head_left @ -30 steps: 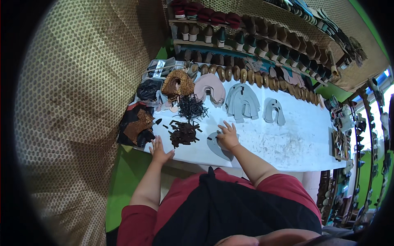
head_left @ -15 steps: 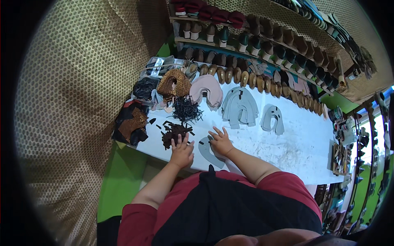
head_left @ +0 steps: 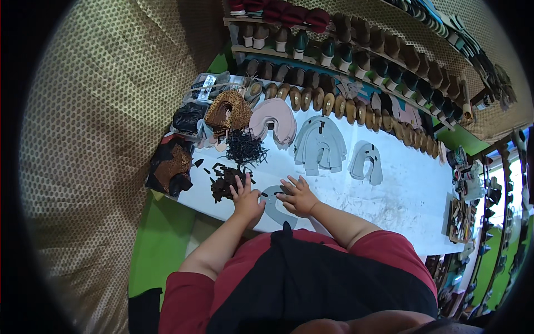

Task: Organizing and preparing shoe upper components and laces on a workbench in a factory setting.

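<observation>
A grey U-shaped shoe-upper piece [head_left: 282,216] lies flat at the table's near edge. My left hand [head_left: 247,201] is beside its left end with fingers spread, the thumb close to a small dark strip [head_left: 263,194] on the piece. Over the piece's right part rests my right hand [head_left: 299,199], fingers apart and pointing away from me. Part of the piece is hidden under it. A loose heap of dark brown strips [head_left: 221,186] lies just beyond my left fingertips. Farther back is a tangle of thin black strips [head_left: 245,147].
Stacked grey upper pieces [head_left: 320,142], a smaller grey stack [head_left: 367,161] and pink pieces [head_left: 272,119] lie beyond my hands. Leopard-print pieces [head_left: 228,109] and a black bag [head_left: 189,118] stand at left. Brown shoe lasts [head_left: 329,104] line the back, below shoe shelves [head_left: 311,62].
My left hand has shifted right relative to the brown heap, closer to the grey piece's left end. My right hand stays over its right part. The whole view has shifted slightly.
</observation>
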Motion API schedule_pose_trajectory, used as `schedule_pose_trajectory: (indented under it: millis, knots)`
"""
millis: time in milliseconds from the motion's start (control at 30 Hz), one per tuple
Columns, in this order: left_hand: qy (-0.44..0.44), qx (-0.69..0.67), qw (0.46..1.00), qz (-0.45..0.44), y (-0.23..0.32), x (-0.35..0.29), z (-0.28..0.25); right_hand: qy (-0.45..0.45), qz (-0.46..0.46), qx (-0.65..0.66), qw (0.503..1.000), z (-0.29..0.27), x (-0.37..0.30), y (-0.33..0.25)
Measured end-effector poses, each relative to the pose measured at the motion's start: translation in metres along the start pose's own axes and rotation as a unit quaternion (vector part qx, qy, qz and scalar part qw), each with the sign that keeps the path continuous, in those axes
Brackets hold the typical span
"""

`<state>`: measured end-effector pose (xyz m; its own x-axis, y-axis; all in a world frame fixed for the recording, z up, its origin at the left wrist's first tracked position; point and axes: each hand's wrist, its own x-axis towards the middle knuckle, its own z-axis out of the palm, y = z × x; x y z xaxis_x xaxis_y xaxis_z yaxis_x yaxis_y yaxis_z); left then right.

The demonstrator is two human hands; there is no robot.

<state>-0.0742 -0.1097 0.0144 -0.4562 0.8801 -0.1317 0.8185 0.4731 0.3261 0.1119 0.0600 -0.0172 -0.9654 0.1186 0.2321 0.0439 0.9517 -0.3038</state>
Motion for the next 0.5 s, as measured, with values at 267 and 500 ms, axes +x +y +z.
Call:
schedule_pose_trajectory:
  millis: [267,500]
  knots:
    - [0.018,-0.054,0.996,-0.070,0.008,0.016,0.008,-0.069,0.038,0.026,0.997,-0.008,0.009,0.000]
    - [-0.016,-0.084,0.996,-0.027,0.022,0.033,0.012,-0.100,0.056,0.017,0.993,-0.006,0.013,0.001]
